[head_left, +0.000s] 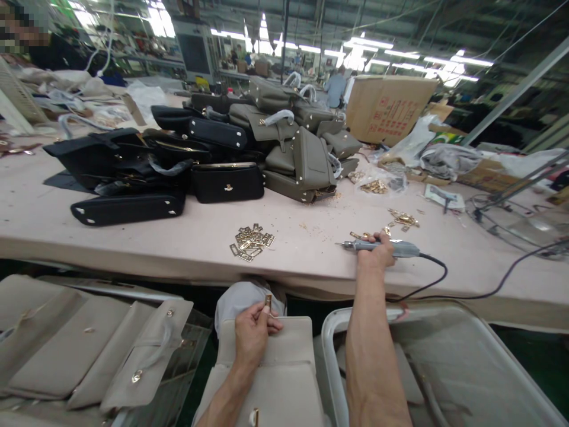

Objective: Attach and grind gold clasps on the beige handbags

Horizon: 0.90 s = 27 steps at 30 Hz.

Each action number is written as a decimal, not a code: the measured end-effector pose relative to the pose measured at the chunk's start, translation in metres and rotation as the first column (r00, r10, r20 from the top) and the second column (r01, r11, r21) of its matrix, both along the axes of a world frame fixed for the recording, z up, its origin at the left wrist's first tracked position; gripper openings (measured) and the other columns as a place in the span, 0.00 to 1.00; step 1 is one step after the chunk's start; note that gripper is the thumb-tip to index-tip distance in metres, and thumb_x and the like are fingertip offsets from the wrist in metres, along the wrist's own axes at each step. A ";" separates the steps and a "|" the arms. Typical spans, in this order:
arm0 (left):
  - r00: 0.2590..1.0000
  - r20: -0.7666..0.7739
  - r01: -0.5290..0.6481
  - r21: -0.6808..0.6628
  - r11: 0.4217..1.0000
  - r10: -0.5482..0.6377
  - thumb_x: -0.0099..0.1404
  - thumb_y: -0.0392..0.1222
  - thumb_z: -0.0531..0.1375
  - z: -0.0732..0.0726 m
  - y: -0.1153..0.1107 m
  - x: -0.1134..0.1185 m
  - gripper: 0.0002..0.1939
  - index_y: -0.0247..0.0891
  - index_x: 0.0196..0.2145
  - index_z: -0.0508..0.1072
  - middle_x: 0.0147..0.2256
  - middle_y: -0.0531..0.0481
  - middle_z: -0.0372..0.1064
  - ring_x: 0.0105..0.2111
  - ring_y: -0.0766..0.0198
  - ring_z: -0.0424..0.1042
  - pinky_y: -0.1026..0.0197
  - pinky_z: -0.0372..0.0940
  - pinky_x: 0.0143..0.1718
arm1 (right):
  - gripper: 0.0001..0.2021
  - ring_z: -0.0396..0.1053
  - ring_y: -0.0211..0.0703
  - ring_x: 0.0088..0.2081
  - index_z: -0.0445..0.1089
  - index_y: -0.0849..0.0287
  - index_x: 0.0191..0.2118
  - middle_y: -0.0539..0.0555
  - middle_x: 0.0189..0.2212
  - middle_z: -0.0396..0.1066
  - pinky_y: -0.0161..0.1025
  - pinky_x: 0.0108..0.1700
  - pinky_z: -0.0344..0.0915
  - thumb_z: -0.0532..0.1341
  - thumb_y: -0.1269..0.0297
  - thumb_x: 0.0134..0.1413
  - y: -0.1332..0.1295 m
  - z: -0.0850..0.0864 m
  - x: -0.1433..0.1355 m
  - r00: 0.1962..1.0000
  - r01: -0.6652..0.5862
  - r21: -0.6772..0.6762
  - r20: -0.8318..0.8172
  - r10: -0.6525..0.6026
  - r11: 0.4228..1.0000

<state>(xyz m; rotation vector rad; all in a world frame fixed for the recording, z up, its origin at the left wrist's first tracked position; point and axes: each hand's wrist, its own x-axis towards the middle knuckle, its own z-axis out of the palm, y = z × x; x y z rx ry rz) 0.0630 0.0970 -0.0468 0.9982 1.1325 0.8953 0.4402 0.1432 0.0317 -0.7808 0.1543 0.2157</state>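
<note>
My left hand (253, 333) pinches a small gold metal fitting (268, 300) above the raised flap of a beige handbag (291, 388). The bag lies across my lap, with a gold clasp part on its front near the bottom of the view. My right hand (377, 254) is closed around a grey corded electric screwdriver (403, 248) at the table's front, its bit pointing left. A few gold pieces are by those fingers, partly hidden. Between my hands, farther in on the table, lies a pile of gold rectangular plates (250, 242).
Black handbags (128, 172) and olive-grey handbags (302, 160) are heaped on the table (133, 243). A cardboard box (389, 110) stands behind. More beige bags (66, 350) fill the left container; a white bin (484, 350) is at right. The screwdriver's cord (493, 289) trails right.
</note>
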 end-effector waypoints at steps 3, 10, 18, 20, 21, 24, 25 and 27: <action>1.000 -0.008 0.008 -0.001 1.000 -0.008 0.61 0.57 0.66 -0.001 0.000 0.000 0.21 0.31 0.33 0.78 0.22 0.43 0.77 0.20 0.59 0.78 0.64 0.75 0.23 | 0.13 0.59 0.28 0.19 0.56 0.56 0.31 0.41 0.24 0.62 0.29 0.21 0.64 0.64 0.73 0.46 -0.001 0.001 -0.001 1.000 -0.005 0.007 -0.002 0.005 1.000; 1.000 -0.004 0.011 -0.003 1.000 -0.011 0.61 0.57 0.66 -0.001 0.000 0.000 0.22 0.31 0.33 0.78 0.21 0.43 0.77 0.20 0.59 0.78 0.64 0.74 0.23 | 0.12 0.58 0.28 0.19 0.57 0.57 0.30 0.42 0.25 0.63 0.29 0.21 0.63 0.63 0.75 0.45 -0.002 0.003 -0.004 1.000 -0.001 0.025 -0.023 0.002 1.000; 0.999 -0.019 0.027 0.005 1.000 -0.027 0.63 0.57 0.65 0.001 0.000 -0.002 0.21 0.31 0.33 0.78 0.21 0.42 0.77 0.20 0.59 0.78 0.64 0.74 0.23 | 0.13 0.58 0.27 0.20 0.55 0.57 0.30 0.41 0.25 0.62 0.28 0.21 0.63 0.62 0.75 0.45 -0.001 0.006 -0.007 1.000 0.008 0.019 -0.030 -0.007 1.000; 0.999 -0.017 0.029 0.006 1.000 -0.029 0.62 0.57 0.65 0.002 0.000 -0.003 0.21 0.31 0.33 0.78 0.21 0.42 0.77 0.20 0.59 0.78 0.64 0.74 0.23 | 0.13 0.58 0.27 0.20 0.55 0.57 0.30 0.42 0.25 0.62 0.28 0.21 0.63 0.62 0.76 0.45 -0.001 0.007 -0.007 0.999 0.021 0.013 -0.038 -0.021 1.000; 1.000 -0.016 0.027 0.007 1.000 -0.027 0.62 0.57 0.65 0.003 0.000 -0.003 0.21 0.31 0.33 0.78 0.21 0.42 0.77 0.20 0.59 0.78 0.64 0.74 0.23 | 0.13 0.58 0.27 0.20 0.56 0.57 0.30 0.42 0.25 0.62 0.29 0.21 0.63 0.62 0.76 0.45 -0.001 0.007 -0.008 0.999 0.028 0.010 -0.042 -0.027 1.000; 1.000 -0.010 0.019 0.006 1.000 -0.019 0.61 0.57 0.65 0.004 0.000 -0.003 0.21 0.31 0.32 0.78 0.21 0.42 0.77 0.20 0.59 0.78 0.64 0.74 0.23 | 0.13 0.59 0.28 0.20 0.56 0.57 0.29 0.42 0.25 0.63 0.29 0.21 0.63 0.62 0.76 0.46 -0.001 0.008 -0.008 0.998 0.038 0.005 -0.048 -0.038 0.999; 1.000 -0.007 0.016 0.003 1.000 -0.016 0.61 0.57 0.65 0.004 0.000 -0.003 0.21 0.31 0.32 0.78 0.21 0.42 0.77 0.20 0.59 0.78 0.64 0.74 0.23 | 0.13 0.59 0.28 0.20 0.56 0.57 0.29 0.43 0.25 0.63 0.29 0.20 0.63 0.63 0.75 0.46 -0.001 0.008 -0.009 0.998 0.039 0.005 -0.049 -0.038 0.999; 1.000 0.000 0.011 -0.002 1.000 -0.011 0.61 0.57 0.66 0.005 0.000 -0.003 0.22 0.31 0.31 0.78 0.21 0.42 0.77 0.19 0.59 0.77 0.64 0.74 0.23 | 0.13 0.59 0.28 0.20 0.55 0.57 0.29 0.43 0.25 0.63 0.29 0.20 0.63 0.63 0.75 0.46 -0.001 0.008 -0.008 0.998 0.039 0.002 -0.050 -0.039 0.999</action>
